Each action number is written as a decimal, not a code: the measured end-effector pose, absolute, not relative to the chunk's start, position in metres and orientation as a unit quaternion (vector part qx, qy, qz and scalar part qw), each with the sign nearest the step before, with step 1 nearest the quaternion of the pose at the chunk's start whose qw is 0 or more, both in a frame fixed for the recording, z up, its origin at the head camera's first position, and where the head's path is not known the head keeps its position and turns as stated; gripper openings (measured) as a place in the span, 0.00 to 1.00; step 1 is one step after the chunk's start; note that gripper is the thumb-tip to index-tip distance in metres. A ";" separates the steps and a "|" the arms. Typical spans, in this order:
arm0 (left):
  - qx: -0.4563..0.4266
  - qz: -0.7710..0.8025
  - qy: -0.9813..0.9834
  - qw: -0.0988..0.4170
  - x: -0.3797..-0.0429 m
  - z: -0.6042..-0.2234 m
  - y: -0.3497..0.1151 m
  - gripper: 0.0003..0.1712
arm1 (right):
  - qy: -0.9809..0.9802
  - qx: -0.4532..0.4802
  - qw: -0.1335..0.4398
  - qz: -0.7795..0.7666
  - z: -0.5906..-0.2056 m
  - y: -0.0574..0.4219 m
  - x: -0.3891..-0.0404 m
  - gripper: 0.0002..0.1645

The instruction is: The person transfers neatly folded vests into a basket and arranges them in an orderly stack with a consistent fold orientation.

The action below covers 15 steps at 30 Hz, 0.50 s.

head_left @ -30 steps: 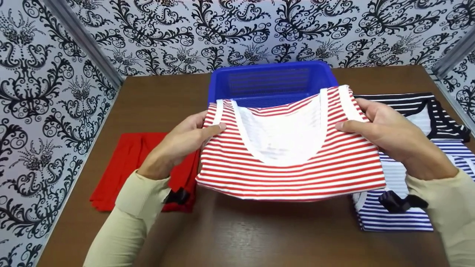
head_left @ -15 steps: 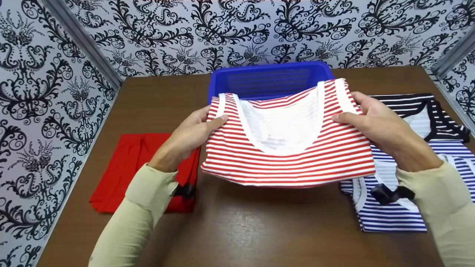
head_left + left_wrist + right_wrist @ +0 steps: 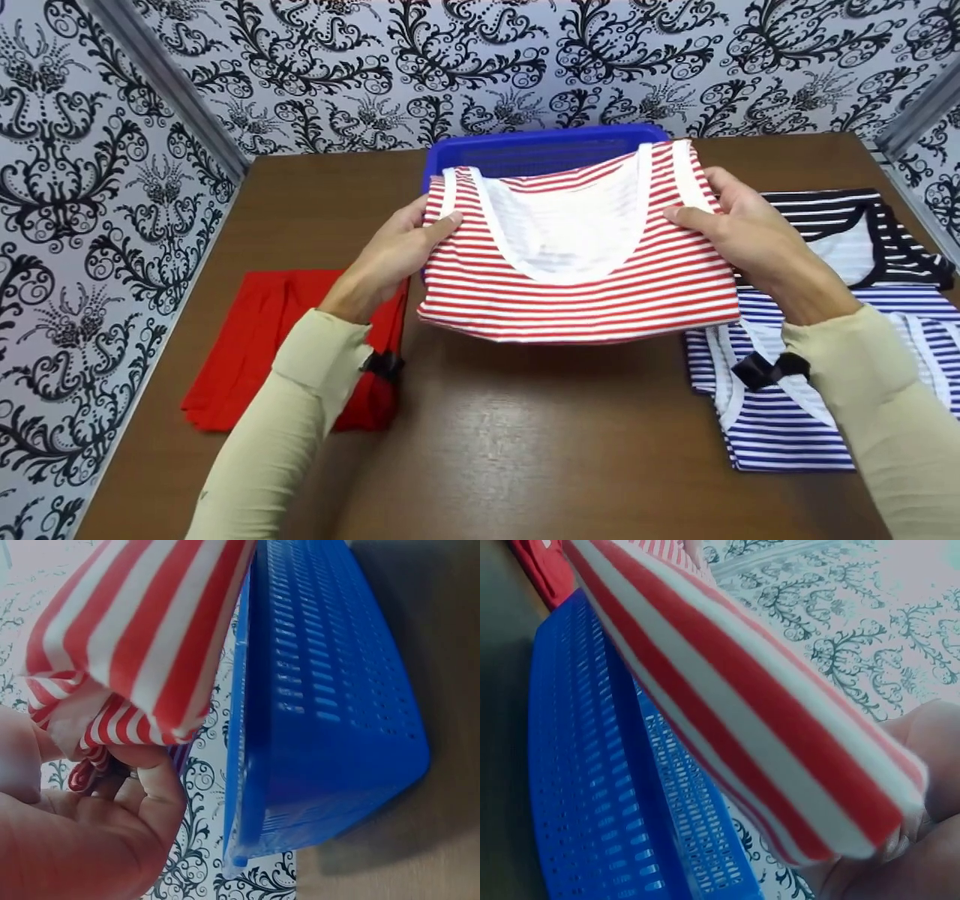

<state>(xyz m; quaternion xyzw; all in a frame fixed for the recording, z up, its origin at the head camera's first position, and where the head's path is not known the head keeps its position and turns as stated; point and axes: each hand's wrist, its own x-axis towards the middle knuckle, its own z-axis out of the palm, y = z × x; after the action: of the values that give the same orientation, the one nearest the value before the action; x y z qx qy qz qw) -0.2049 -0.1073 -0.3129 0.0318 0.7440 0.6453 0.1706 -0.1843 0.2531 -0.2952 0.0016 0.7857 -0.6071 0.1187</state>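
Observation:
A folded red-and-white striped tank top (image 3: 577,307) with a wide white-trimmed neckline is held up between both hands. My left hand (image 3: 394,251) grips its left side, thumb on top and fingers beneath. On the opposite side my right hand (image 3: 757,229) pinches it the same way. The top overlaps the front of a blue plastic basket (image 3: 547,142) in the head view. Both wrist views show the basket's slotted side wall (image 3: 330,690) just below the cloth, and the striped fold (image 3: 742,705) hangs over its rim in the right wrist view.
Folded red cloth (image 3: 247,337) lies on the brown table (image 3: 510,450) at the left, under the left forearm. At the right are a folded black-and-white striped top (image 3: 832,202) and blue-and-white striped tops (image 3: 780,435). Patterned walls (image 3: 480,67) enclose the back and sides.
Both hands have carried the striped tank top forward and up in the view, so that it covers more of the basket. The other clothes and the basket have stayed put.

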 end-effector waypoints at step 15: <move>0.060 0.654 0.731 0.184 -0.221 -0.312 -0.101 0.29 | 0.798 0.020 0.112 -0.592 -0.301 0.251 -0.205 0.29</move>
<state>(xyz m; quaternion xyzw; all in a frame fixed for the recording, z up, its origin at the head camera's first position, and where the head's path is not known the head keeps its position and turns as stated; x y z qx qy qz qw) -0.2213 -0.1015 -0.3122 0.0597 0.7311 0.6543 0.1840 -0.2053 0.2511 -0.3009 0.0202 0.7979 -0.5919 0.1123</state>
